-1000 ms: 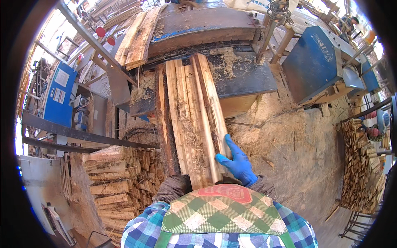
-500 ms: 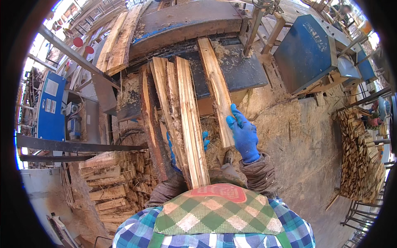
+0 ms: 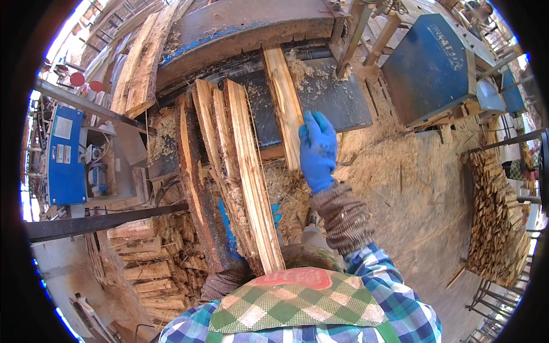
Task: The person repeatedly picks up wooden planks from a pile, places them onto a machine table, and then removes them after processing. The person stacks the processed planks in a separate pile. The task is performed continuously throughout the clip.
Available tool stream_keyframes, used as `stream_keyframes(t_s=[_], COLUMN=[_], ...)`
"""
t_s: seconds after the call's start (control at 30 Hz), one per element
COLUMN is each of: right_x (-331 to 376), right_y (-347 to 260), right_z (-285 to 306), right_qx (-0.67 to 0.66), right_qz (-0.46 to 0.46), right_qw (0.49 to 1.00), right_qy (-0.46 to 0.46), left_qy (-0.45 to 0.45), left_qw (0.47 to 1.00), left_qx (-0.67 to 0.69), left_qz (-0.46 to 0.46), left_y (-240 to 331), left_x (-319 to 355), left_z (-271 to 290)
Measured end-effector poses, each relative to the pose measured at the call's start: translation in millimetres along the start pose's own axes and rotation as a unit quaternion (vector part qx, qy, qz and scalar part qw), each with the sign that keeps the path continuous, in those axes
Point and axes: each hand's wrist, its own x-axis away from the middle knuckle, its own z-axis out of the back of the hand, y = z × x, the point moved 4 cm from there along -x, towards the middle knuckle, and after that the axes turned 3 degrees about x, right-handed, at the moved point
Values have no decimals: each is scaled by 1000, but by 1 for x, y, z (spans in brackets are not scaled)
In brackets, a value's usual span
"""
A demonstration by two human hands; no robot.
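Head view: a single sawn board [image 3: 284, 103] lay ahead and left of the right grip [image 3: 318, 150], on the surface [image 3: 337, 106], its far end at the lower edge of a machine [image 3: 246, 28]. The gloved right grip had its fingers bent against the board's right edge; whether the thumb clasped the wood could not be told. The left grip [image 3: 227, 228], partly hidden, curled beneath the carried boards [image 3: 250, 166], fingertips emerging at their right. Judged from this arrangement, the step in hand was feeding one board to the machine; the next move called for keeping it straight while the left grip supported the others.
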Motion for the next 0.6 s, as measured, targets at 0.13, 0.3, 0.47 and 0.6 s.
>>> stream_keyframes(t_s=[0.13,0.3,0.47,0.6], right_x=[-60,-108,38,94], right_y=[-8,-86,-261,-255], right_z=[-43,-72,-60,-85], right_qx=[78,-26,-53,108], right_qz=[-48,267,750,819], right_qw=[992,961,585,394], right_qy=[-83,-75,-304,-403], left_qy=[16,-9,-6,-4], left_qw=[1000,997,985,966], left_qx=[-14,-62,-116,-210], left_qz=[-19,-47,-127,-148], left_y=[1,-2,3,5], left_x=[2,-19,-20,-44], left_z=[22,4,6,-6])
